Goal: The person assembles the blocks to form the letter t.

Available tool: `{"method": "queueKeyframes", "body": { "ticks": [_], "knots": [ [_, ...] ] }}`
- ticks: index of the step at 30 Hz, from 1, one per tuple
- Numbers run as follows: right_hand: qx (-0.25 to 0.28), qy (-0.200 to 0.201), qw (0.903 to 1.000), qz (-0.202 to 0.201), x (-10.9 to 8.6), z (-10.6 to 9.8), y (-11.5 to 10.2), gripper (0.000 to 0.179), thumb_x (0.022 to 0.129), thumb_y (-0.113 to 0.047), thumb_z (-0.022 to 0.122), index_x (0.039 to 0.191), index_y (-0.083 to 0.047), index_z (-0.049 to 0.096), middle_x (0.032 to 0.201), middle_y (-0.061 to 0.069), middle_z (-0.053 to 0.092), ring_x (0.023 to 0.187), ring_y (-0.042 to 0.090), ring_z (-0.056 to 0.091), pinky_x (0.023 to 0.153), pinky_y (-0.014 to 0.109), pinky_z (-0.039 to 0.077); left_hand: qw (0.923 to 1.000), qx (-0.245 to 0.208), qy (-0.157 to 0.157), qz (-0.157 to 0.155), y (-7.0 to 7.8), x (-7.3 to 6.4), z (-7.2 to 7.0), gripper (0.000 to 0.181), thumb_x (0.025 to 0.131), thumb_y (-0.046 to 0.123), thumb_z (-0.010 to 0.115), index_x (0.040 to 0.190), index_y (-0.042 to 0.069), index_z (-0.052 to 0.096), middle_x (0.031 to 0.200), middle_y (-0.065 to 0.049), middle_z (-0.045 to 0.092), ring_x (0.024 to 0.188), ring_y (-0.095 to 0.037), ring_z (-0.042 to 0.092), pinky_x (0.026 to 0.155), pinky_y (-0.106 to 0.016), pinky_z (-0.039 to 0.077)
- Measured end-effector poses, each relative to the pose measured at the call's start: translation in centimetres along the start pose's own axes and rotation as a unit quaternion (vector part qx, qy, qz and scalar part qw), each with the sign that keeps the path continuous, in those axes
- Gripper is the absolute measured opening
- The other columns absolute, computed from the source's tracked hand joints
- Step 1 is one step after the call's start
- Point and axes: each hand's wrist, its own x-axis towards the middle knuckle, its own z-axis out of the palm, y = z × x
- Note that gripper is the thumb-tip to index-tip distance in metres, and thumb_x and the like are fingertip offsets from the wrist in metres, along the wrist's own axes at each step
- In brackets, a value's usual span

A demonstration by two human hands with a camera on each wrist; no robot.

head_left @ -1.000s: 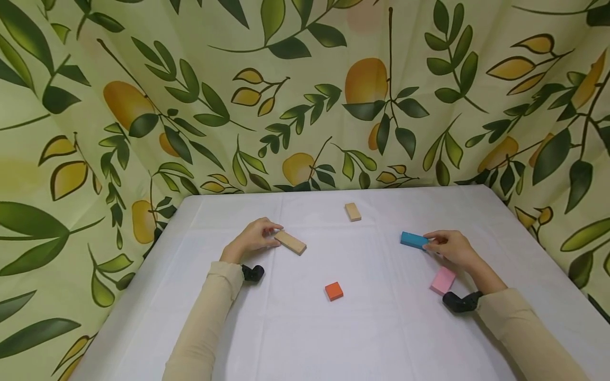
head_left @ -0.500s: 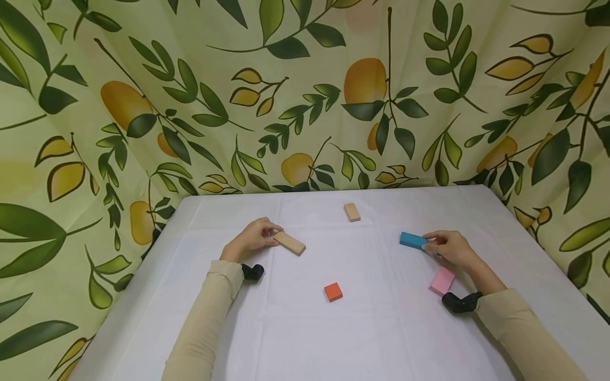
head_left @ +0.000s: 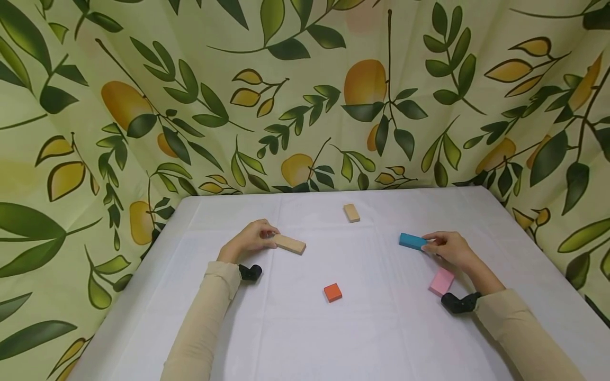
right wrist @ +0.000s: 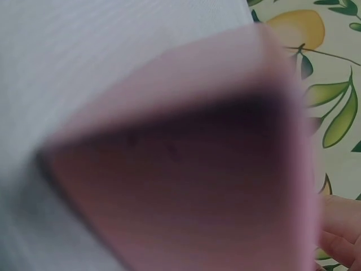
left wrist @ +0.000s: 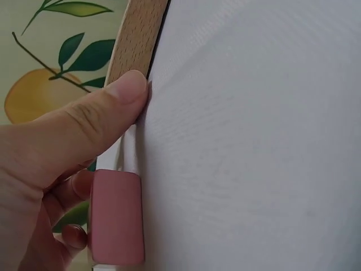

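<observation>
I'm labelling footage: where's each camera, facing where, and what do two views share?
Head: on the head, facing forward and down over the table; left hand, right hand and sleeves show.
Left wrist: on that wrist, facing a long wooden block; thumb and fingers show.
Right wrist: on that wrist, facing a blurred pink block; right fingers show.
Head and left wrist share the long wooden block.

Head view forward and down across table (head_left: 286,338), close wrist views, patterned backdrop (head_left: 314,69) shared
</observation>
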Motion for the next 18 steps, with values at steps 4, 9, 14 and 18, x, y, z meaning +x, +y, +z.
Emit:
{"method": "queueKeyframes", "body": {
  "ticks": [4, 9, 14, 18],
  "knots": [
    [-0.001, 0.003, 1.0000, -0.001, 0.0, 0.0, 0.0, 0.045, 0.090, -0.016, 0.066, 0.125, 0.010, 0.057, 0.080, 0.006, 0.052, 0.072, 0.016, 0.047, 0.055, 0.021, 0.040, 0.9987, -0.022, 0.018, 0.043, -1.3, -0.2, 0.3, 0.033, 0.079, 0.028, 0.079, 0.103, 0.007, 0.074, 0.088, -0.007, 0.061, 0.079, -0.015, 0.051, 0.072, -0.024, 0.044],
    [-0.005, 0.003, 1.0000, 0.002, 0.0, 0.1, 0.0, 0.045, 0.090, -0.016, 0.065, 0.125, 0.009, 0.057, 0.081, 0.007, 0.052, 0.073, 0.017, 0.047, 0.055, 0.021, 0.040, 0.9982, -0.007, 0.042, 0.043, -1.5, -0.5, 0.7, 0.035, 0.077, 0.030, 0.080, 0.103, 0.008, 0.073, 0.090, -0.007, 0.062, 0.077, -0.014, 0.050, 0.067, -0.023, 0.041],
    [-0.011, 0.004, 0.9999, 0.003, 0.1, 0.1, 0.1, 0.045, 0.089, -0.016, 0.066, 0.125, 0.009, 0.057, 0.082, 0.008, 0.052, 0.076, 0.018, 0.047, 0.056, 0.021, 0.040, 0.9981, 0.031, 0.053, -0.005, -0.2, -1.0, 0.8, 0.034, 0.076, 0.021, 0.081, 0.105, 0.007, 0.073, 0.096, -0.009, 0.065, 0.077, -0.013, 0.049, 0.067, -0.021, 0.038],
    [-0.007, 0.002, 1.0000, 0.006, 0.1, 0.0, 0.0, 0.045, 0.089, -0.015, 0.066, 0.125, 0.010, 0.057, 0.079, 0.006, 0.051, 0.074, 0.017, 0.046, 0.055, 0.021, 0.039, 0.9968, 0.044, 0.066, -0.003, 0.3, -1.3, 0.9, 0.034, 0.076, 0.023, 0.081, 0.106, 0.008, 0.073, 0.097, -0.007, 0.069, 0.075, -0.011, 0.049, 0.067, -0.020, 0.039]
  ]
}}
